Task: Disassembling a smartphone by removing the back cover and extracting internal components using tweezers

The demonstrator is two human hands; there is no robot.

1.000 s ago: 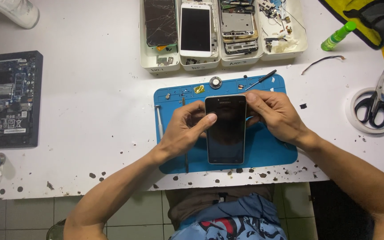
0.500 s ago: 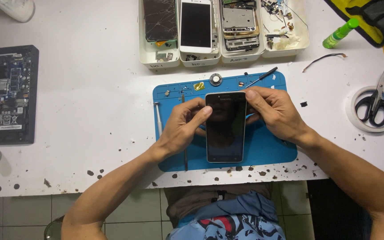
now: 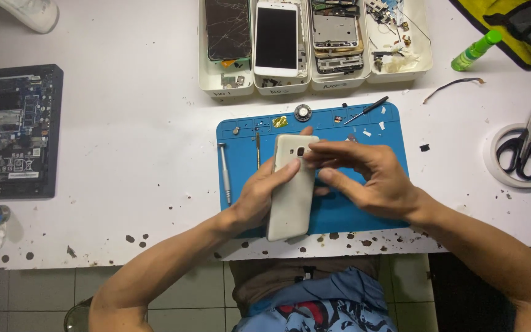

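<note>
A smartphone (image 3: 291, 197) with a cream-coloured back is held over a blue work mat (image 3: 364, 203), back side up and camera lens toward the far end. My left hand (image 3: 262, 193) grips its left edge from beneath and beside. My right hand (image 3: 367, 172) reaches across, fingertips pinching the phone's top right corner near the lens.
On the mat lie a screwdriver (image 3: 224, 172), a thin pry tool (image 3: 257, 149), a black-handled tool (image 3: 367, 109) and small parts. White trays (image 3: 314, 80) of phones stand behind. An open laptop base (image 3: 10, 132) lies left. Scissors (image 3: 523, 144) rest on a tape roll; a green bottle (image 3: 474, 50) is far right.
The phone was screen up with its dark glass showing; now it is turned over, pale back facing up. Both hands shifted with it, the right now across its top.
</note>
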